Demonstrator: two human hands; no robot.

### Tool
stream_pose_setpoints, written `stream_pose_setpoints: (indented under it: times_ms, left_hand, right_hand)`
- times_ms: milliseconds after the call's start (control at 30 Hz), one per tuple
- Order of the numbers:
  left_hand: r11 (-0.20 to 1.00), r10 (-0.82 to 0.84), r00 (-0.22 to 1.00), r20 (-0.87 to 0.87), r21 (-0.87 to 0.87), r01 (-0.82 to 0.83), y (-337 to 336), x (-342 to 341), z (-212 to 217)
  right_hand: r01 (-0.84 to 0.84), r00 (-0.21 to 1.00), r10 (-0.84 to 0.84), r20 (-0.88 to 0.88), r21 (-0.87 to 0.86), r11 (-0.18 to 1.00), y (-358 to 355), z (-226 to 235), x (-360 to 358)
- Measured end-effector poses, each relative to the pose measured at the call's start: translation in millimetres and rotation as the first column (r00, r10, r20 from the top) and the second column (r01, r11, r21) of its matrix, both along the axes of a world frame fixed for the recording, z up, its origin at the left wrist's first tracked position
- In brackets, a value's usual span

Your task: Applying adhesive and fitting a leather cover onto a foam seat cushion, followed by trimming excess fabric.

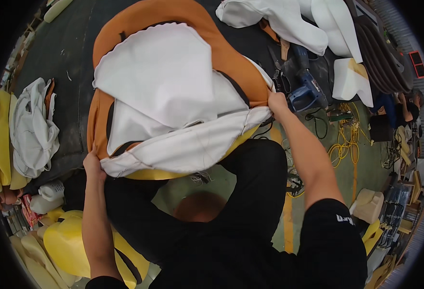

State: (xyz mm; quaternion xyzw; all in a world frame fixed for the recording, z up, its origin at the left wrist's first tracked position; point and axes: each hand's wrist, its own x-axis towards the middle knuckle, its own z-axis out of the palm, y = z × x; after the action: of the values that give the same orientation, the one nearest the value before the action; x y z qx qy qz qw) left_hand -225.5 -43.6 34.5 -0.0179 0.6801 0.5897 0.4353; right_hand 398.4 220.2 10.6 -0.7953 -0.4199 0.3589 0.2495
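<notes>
A large seat cover of orange-brown material [231, 60] with a white lining [159, 72] lies over the table's near edge and my lap. Its near edge is a folded white fabric flap [183, 149], with a strip of yellow foam [161, 174] showing beneath. My left hand [93, 166] grips the cover's near left corner. At the right corner, my right hand [278, 103] has its fingers closed on the edge. The fabric is stretched between both hands. Most fingertips are hidden behind the material.
A blue heat gun [308, 91] lies on the black table [84, 29] at right. White covers [289, 21] lie behind it, a crumpled white cover [32, 127] at left. Yellow foam pieces [67, 236] stand lower left. Yellow cable [346, 139] tangles on the floor; another person [409, 108] is far right.
</notes>
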Motion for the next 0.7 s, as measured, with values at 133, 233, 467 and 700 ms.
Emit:
stream_pose_setpoints:
  times_ms: [133, 233, 467, 700]
  left_hand:
    - [0.999, -0.029, 0.999, -0.045, 0.026, 0.031, 22.8, 10.0, 1.3]
    - [1.000, 0.030, 1.000, -0.003, -0.003, -0.030, 22.0, -11.7, -2.7]
    - [1.000, -0.020, 0.996, 0.089, 0.013, 0.019, 28.8, -20.5, -20.0]
    - [0.999, -0.029, 0.997, 0.077, -0.020, 0.031, 24.5, -31.9, -13.9]
  right_hand:
    - [-0.109, 0.959, 0.111, 0.261, -0.023, 0.994, 28.8, -21.8, 15.8]
    - [0.015, 0.979, -0.067, -0.193, -0.260, 0.965, 16.0, 0.1, -20.1]
    - [-0.015, 0.894, -0.122, -0.432, -0.300, 0.954, -19.5, 51.8, -14.2]
    - [-0.211, 0.931, 0.188, 0.312, 0.041, 0.977, -25.3, -25.2, -12.7]
